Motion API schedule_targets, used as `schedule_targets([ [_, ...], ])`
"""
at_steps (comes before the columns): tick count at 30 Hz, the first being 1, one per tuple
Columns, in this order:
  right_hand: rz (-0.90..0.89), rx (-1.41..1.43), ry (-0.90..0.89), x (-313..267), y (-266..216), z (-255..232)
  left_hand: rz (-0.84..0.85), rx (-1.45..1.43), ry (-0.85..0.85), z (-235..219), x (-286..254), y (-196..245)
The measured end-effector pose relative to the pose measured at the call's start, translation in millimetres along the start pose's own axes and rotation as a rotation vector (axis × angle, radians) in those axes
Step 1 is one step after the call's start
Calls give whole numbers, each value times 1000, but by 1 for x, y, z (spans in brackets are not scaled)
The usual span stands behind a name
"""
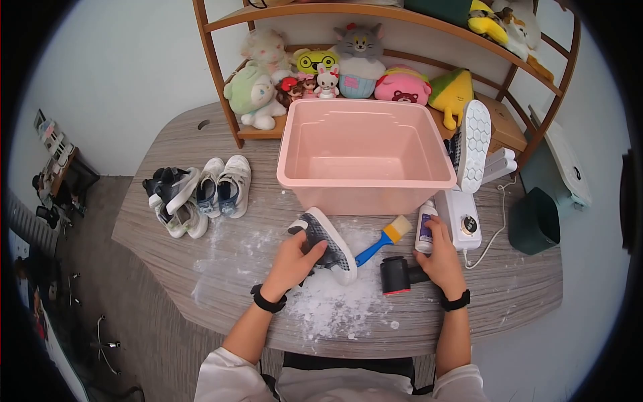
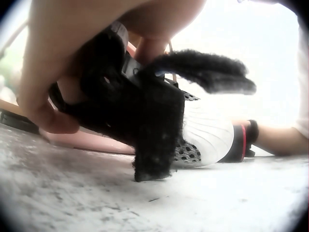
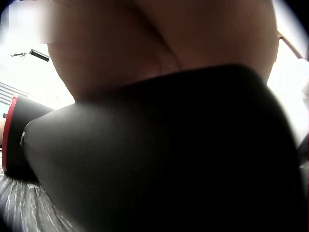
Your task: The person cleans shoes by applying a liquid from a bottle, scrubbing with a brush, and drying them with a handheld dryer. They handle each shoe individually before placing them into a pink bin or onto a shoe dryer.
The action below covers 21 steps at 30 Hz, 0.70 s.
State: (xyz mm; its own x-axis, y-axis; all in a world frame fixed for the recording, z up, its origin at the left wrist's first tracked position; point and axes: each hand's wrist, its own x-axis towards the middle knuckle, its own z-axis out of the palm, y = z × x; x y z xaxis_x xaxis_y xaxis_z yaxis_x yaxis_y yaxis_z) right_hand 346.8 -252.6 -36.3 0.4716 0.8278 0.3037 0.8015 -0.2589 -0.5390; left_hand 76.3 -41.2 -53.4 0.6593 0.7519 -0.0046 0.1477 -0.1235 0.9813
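Observation:
In the head view my left hand (image 1: 291, 264) grips a grey-and-black checked sneaker (image 1: 321, 234) by its opening, its white sole tilted up to the right. Close up in the left wrist view, the black hook-and-loop straps (image 2: 159, 130) hang loose under the fingers. My right hand (image 1: 443, 258) has its thumb and fingers round a white bottle (image 1: 423, 224) with a purple label. Under that hand runs the handle of a black hand-held tool (image 1: 396, 273) with a red rim; its dark body (image 3: 145, 159) fills most of the right wrist view.
White powder (image 1: 338, 305) covers the table before me. A blue-handled brush (image 1: 380, 242) lies between the hands. Behind stand a pink tub (image 1: 365, 194) and a white appliance (image 1: 462, 218) with an upended shoe (image 1: 474, 144). Several shoes (image 1: 231, 187) sit left, plush toys (image 1: 362, 57) on the shelf.

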Motion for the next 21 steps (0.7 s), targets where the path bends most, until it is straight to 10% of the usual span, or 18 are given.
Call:
schedule_targets([
  [21,-39,-48,49,-6,-12,-24,34,122,5,1,-3,11],
])
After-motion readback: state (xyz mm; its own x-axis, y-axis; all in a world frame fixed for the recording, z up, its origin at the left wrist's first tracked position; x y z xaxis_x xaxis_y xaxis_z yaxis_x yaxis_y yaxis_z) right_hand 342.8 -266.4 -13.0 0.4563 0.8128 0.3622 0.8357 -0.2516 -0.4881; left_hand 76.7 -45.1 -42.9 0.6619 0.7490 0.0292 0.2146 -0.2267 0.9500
